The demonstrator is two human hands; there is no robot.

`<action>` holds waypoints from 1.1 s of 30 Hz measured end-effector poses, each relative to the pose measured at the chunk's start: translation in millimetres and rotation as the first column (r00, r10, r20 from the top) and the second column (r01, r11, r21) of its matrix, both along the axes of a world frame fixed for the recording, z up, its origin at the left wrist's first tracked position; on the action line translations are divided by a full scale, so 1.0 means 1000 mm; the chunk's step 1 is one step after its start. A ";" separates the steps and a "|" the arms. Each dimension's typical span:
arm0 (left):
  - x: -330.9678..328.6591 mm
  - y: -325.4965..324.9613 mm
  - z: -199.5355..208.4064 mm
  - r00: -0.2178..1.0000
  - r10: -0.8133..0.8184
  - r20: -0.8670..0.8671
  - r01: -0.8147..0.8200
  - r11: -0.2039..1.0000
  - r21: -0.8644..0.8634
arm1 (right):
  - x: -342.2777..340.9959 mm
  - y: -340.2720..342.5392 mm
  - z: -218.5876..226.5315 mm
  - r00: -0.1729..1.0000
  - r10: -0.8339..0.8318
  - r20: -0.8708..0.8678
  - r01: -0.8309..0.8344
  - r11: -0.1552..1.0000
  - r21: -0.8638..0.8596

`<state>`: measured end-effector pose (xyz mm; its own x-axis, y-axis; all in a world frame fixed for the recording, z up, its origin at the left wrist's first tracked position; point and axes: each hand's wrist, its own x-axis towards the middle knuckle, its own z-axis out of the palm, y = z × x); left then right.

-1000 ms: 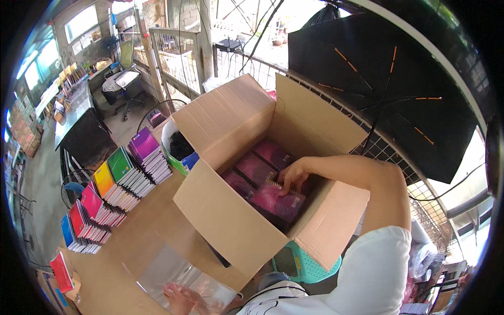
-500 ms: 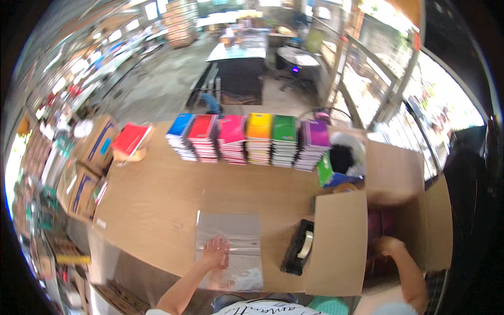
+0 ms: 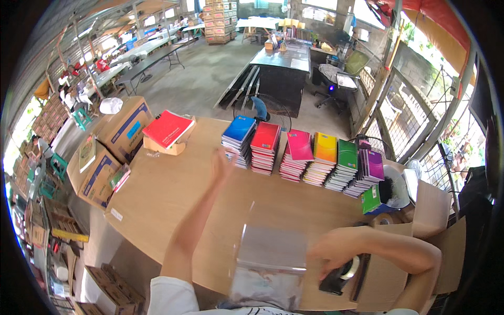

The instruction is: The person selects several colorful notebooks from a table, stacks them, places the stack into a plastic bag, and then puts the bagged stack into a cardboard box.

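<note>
A smooth, tan wooden table (image 3: 173, 194) carries a row of notebook stacks (image 3: 302, 157) with glossy covers in blue, red, pink, yellow, green and purple. A clear, crinkly plastic bag (image 3: 270, 260) lies flat at the near edge. The left hand (image 3: 224, 160) reaches out, fingers spread, near the blue stack, holding nothing. The right hand (image 3: 336, 249) presses on the bag's right edge, beside a black tape dispenser (image 3: 341, 275) and an open cardboard box (image 3: 420, 247).

1 head-worn fisheye view, looking down and forward over the wooden table (image 3: 173, 199) at close range; edges bend outward.
</note>
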<state>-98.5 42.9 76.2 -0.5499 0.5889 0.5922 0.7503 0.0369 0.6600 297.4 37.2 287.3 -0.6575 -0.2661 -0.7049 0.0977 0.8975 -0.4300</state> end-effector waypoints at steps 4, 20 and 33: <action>-0.081 0.078 0.049 0.921 0.336 -0.195 -0.377 0.895 -0.237 | -0.091 -0.016 -0.065 0.997 -0.030 -0.077 0.029 0.999 -0.015; -0.148 0.126 0.054 0.940 0.112 0.321 0.161 0.684 -0.712 | -0.195 0.150 -0.176 0.228 -0.336 -0.914 0.959 0.240 0.151; -0.059 0.026 0.051 0.124 -0.532 0.838 0.219 0.838 0.499 | -0.298 0.182 -0.159 -0.332 -0.505 -0.797 0.943 -0.191 -0.272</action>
